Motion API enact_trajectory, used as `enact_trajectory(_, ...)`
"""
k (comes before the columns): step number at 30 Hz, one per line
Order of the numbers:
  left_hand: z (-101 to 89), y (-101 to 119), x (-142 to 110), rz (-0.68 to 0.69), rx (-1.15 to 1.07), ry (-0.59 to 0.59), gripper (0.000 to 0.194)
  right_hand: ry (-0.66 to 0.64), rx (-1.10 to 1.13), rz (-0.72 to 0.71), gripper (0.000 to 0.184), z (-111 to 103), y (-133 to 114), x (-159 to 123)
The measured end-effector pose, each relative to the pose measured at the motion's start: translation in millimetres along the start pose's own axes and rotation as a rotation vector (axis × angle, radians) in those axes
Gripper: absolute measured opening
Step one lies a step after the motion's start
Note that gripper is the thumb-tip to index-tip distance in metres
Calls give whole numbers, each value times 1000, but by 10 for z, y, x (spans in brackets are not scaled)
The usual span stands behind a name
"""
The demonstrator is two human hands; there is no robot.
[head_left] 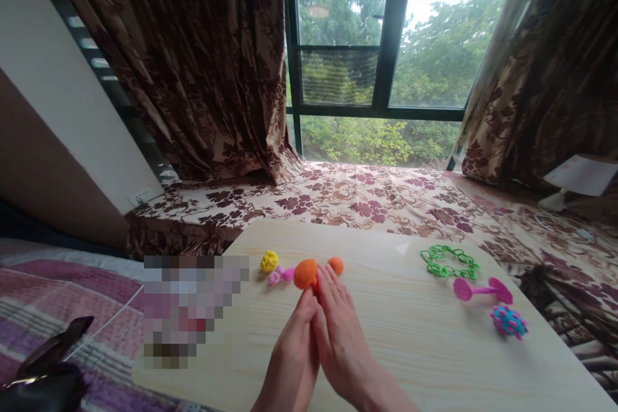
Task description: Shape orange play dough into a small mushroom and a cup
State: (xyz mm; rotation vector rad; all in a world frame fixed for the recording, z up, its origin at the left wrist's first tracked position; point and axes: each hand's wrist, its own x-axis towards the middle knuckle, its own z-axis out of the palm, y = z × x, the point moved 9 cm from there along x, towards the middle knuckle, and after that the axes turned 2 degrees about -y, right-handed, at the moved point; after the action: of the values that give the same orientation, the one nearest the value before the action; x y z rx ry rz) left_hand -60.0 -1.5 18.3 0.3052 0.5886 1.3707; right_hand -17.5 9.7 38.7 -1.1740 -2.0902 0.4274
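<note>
My left hand [294, 344] and my right hand [340, 328] are pressed palm to palm above the middle of the table. Between them is orange modelling clay; a rounded orange clay lump [305, 274] sticks out past the fingertips on the left side. The part of it inside the palms is hidden. Just beyond my right fingertips is a small orange ball [335, 265], partly covered by the fingers. Left of the lump lie a bumpy yellow clay ball [269, 261] and a small pink clay piece [277, 275] with a brighter pink end.
At the table's [410, 335] right side lie a green ring of linked loops [449, 262], a pink dumbbell shape [483, 290] and a blue ball with pink knobs [509, 322]. A blurred patch covers the left side. A lamp [579, 175] stands on the flower-patterned window ledge [367, 199].
</note>
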Motion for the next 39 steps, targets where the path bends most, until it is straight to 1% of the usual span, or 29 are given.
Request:
enact_trajectory(2, -86, 5, 18, -4, 7, 29, 42, -38, 4, -43, 53, 37, -60, -14)
enact_trajectory(6, -181, 9, 72, 1, 49, 21, 40, -43, -7, -10, 50, -6, -24, 0)
enact_trajectory(8, -244, 27, 102, 31, 96, 58, 38, -63, -6, -22, 46, -34, -16, 20)
enact_trajectory(12, -406, 68, 152, 103, 189, 170, 38, -95, 14, -45, 43, -62, -20, 34)
enact_trajectory(16, -454, 43, 165, 105, 201, 175, 35, -103, 1, -31, 43, -44, 0, 35)
enact_trajectory(19, -404, 7, 137, 52, 133, 142, 35, -105, -23, -64, 45, -28, -48, 28)
enact_trajectory(21, -306, -36, 114, -20, 65, 72, 35, -92, -38, -87, 47, -35, -98, 15)
enact_trajectory(23, -214, -42, 88, -57, 16, 17, 36, -85, -54, -120, 50, -33, -159, 1)
enact_trajectory(26, -135, 11, 59, -25, -15, -9, 38, -79, -70, -135, 52, -15, -183, 3)
enact_trajectory(30, -52, 39, 31, -14, 0, -42, 41, -20, -78, -51, 51, -38, -84, 28)
enact_trajectory(34, -71, 65, 20, -5, 19, 1, 42, -62, -56, -123, 56, 7, -154, 19)
enact_trajectory(37, -28, 67, 13, -4, 27, -48, 43, -33, -66, -54, 50, -23, -88, 27)
enact_trajectory(39, -16, 64, 11, -12, 27, -64, 43, -21, -76, -34, 50, -30, -68, 21)
